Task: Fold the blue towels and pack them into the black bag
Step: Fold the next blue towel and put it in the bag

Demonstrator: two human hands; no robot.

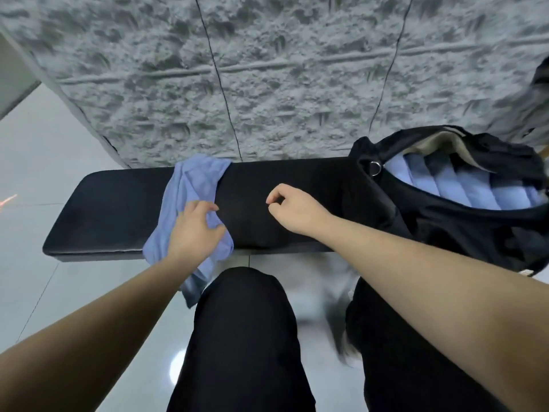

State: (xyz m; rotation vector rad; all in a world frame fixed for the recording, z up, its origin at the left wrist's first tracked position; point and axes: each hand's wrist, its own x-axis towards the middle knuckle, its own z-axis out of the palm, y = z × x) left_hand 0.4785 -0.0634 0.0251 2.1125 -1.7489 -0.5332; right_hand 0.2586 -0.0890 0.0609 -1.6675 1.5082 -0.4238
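Pressed left hand (197, 226), fingers spread, on loose blue towel (193, 188) draped across black desk (104, 209). Kept right hand (292, 205) curled, holding nothing. Saw folded towels (463, 185) inside black bag (445, 227), right end.

Black bag (463, 221) cut off rightward.
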